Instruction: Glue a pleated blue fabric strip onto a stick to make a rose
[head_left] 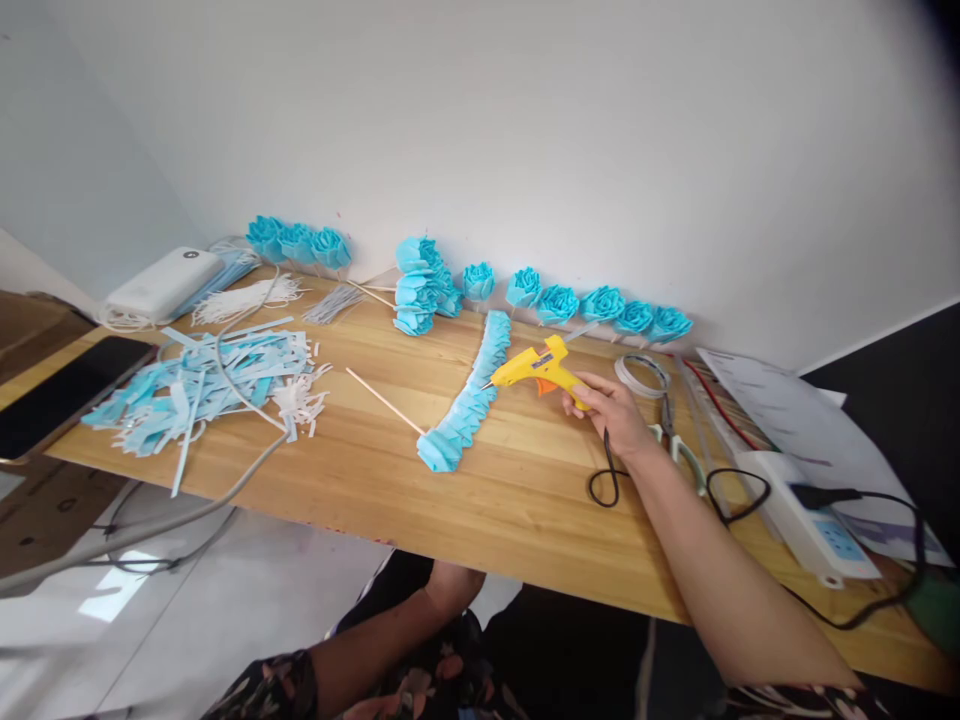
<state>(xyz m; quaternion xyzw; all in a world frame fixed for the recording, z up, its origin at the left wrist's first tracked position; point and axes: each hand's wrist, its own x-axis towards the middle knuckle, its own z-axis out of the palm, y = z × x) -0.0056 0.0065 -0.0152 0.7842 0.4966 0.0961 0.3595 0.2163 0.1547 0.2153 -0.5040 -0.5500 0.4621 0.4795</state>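
My right hand (pixel 609 408) is closed around the handle of a yellow hot glue gun (pixel 534 368) and holds it over the wooden table (pixel 517 500). The gun's nozzle touches or nearly touches a long strip of folded blue paper petals (pixel 469 400). A thin wooden stick (pixel 384 400) runs into the strip's lower end. My left arm (pixel 397 640) hangs below the table's front edge, and its hand is hidden under the tabletop.
Several finished blue paper roses (pixel 600 305) line the wall. Blue and white paper scraps (pixel 210 385) lie at left beside a phone (pixel 60 395) and a white power bank (pixel 161 283). Scissors (pixel 679 440), a wire coil (pixel 641 372), a power strip (pixel 806 520) and papers sit at right.
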